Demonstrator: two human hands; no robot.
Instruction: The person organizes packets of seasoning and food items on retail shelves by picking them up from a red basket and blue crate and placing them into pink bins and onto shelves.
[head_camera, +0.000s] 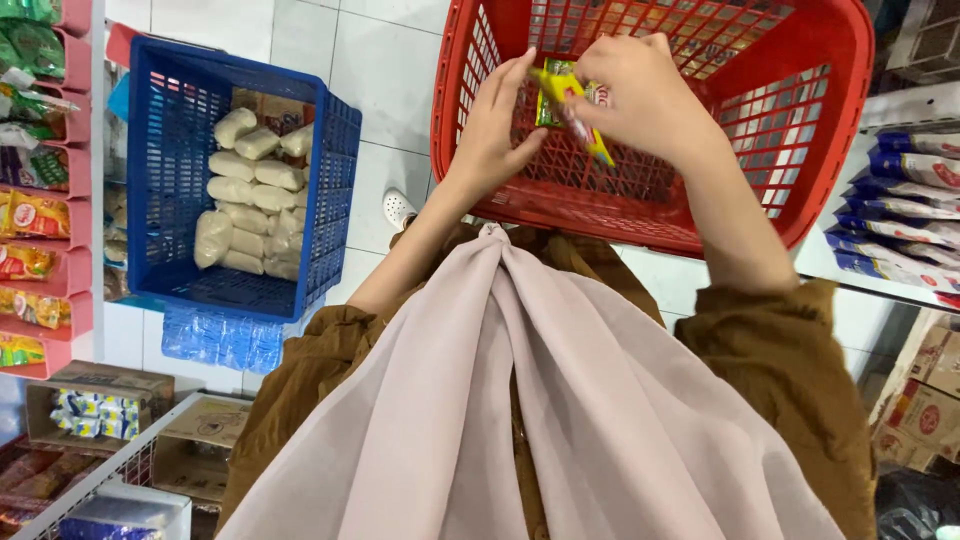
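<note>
Over white tiled shop floor (385, 60): right hand (640, 95) gripping small yellow sachets (562, 88), left hand (495, 125) loosely pinching them above red plastic basket (820, 130), not yet dropped in.

Right hand (640, 95) is hiding most of the yellow packet (565, 95); red basket (800, 120) is being cut off at the top edge.

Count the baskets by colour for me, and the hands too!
Red basket: 1
Blue basket: 1
Hands: 2, the left hand and the right hand, both on a yellow packet
Total: 4
</note>
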